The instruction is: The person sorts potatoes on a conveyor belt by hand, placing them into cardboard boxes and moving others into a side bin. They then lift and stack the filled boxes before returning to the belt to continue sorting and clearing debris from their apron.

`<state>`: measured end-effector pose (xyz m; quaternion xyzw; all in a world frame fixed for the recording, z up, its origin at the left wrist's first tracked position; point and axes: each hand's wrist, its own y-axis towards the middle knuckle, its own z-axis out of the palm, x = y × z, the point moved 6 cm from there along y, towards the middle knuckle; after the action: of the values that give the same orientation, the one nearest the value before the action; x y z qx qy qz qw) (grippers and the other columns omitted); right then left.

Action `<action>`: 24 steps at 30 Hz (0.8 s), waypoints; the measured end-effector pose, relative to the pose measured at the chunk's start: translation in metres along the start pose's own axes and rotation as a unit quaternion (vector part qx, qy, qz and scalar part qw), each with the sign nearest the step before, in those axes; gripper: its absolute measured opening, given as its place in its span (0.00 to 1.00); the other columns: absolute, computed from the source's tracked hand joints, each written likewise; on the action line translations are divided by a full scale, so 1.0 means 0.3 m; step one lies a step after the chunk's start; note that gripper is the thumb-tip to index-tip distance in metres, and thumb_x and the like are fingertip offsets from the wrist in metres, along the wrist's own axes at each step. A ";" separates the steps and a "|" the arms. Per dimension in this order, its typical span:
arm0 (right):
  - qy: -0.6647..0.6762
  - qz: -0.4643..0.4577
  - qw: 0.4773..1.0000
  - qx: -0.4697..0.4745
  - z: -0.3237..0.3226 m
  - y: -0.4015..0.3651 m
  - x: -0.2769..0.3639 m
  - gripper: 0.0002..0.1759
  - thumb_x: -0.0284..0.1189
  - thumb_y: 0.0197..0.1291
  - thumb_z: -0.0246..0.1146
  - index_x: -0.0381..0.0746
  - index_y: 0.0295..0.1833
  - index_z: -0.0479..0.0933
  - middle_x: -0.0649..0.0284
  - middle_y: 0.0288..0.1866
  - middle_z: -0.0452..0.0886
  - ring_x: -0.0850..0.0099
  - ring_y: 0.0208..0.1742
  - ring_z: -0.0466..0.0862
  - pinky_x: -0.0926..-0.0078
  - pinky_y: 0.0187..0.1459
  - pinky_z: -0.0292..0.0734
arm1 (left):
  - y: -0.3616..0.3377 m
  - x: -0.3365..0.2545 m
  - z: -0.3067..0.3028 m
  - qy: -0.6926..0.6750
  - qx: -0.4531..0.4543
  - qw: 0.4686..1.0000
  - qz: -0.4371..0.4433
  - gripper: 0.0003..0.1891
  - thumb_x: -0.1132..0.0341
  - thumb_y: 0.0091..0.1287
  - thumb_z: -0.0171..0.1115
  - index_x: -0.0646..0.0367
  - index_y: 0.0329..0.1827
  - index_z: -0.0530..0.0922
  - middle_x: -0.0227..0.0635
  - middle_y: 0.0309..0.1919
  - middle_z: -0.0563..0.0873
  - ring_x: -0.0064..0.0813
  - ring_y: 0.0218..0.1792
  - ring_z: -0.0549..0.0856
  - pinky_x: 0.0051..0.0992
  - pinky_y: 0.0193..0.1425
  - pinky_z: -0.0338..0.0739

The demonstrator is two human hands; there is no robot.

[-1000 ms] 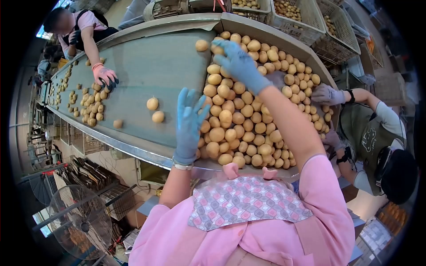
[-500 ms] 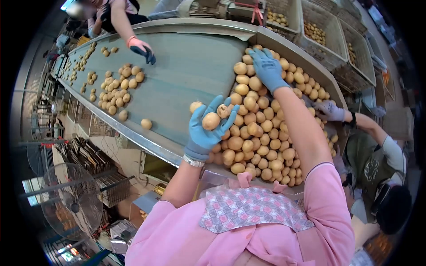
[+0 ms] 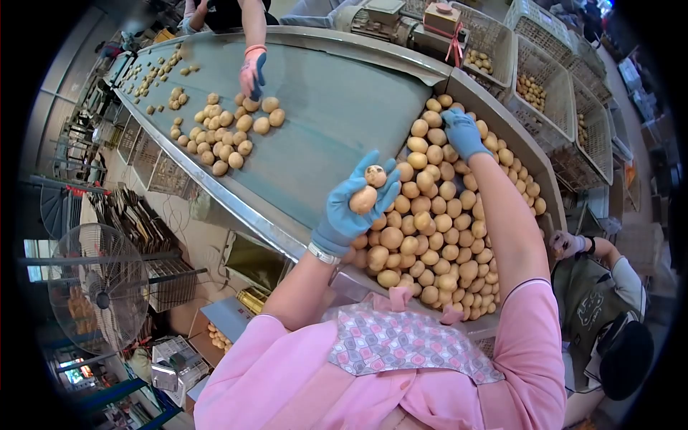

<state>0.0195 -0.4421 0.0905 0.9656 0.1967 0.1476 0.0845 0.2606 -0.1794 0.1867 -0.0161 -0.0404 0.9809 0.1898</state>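
My left hand (image 3: 349,208), in a blue glove, is palm up above the belt's end with its fingers curled around two round tan potatoes. The lower potato (image 3: 362,200) is smooth; the upper potato (image 3: 375,175) has a dark blemish. My right hand (image 3: 467,134), also blue-gloved, reaches down into the far side of the potato pile (image 3: 437,222) with fingers bent together. Whatever lies under those fingers is hidden. The pile fills the bay at the end of the green conveyor belt (image 3: 322,115).
Across the belt, a co-worker's pink and dark glove (image 3: 251,72) is at a loose cluster of potatoes (image 3: 222,136). Another person's gloved hand (image 3: 566,244) is beyond the right wall. Plastic crates (image 3: 541,100) stand behind a motor (image 3: 373,25). A large fan (image 3: 100,297) is lower left.
My right hand has drawn its spread fingers together over the pile. Belt potatoes have moved nearer, and one beside my left hand is out of sight. The right co-worker's hand has left the pile.
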 end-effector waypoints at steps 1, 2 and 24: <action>0.029 -0.012 0.999 -0.031 -0.093 -0.035 0.032 0.11 0.27 0.71 0.59 0.41 0.54 0.84 0.51 0.55 0.84 0.48 0.59 0.85 0.54 0.61 0.81 | 0.003 -0.003 -0.012 -0.031 -0.016 0.999 -0.008 0.29 0.68 0.80 0.53 0.56 0.84 0.67 0.48 0.82 0.69 0.48 0.85 0.64 0.44 0.88 0.67; 0.060 -0.027 0.996 -0.061 -0.210 -0.103 0.079 0.12 0.27 0.72 0.60 0.40 0.56 0.83 0.50 0.54 0.84 0.48 0.58 0.85 0.53 0.61 0.80 | 0.005 -0.011 -0.017 -0.063 -0.032 0.997 -0.013 0.28 0.66 0.82 0.54 0.55 0.84 0.67 0.47 0.81 0.71 0.47 0.85 0.65 0.44 0.87 0.70; 0.057 -0.201 0.977 -0.038 -0.462 -0.523 0.993 0.13 0.31 0.66 0.64 0.51 0.55 0.82 0.64 0.52 0.81 0.67 0.42 0.87 0.61 0.41 0.81 | 0.010 -0.012 -0.124 -0.393 0.009 0.916 -0.085 0.25 0.55 0.83 0.52 0.55 0.78 0.72 0.33 0.73 0.81 0.30 0.68 0.81 0.39 0.77 0.72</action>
<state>0.1816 -0.1644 0.2614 0.8926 0.3852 0.1895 0.1377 0.2645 -0.1806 0.1496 0.3756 -0.1040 0.8886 0.2419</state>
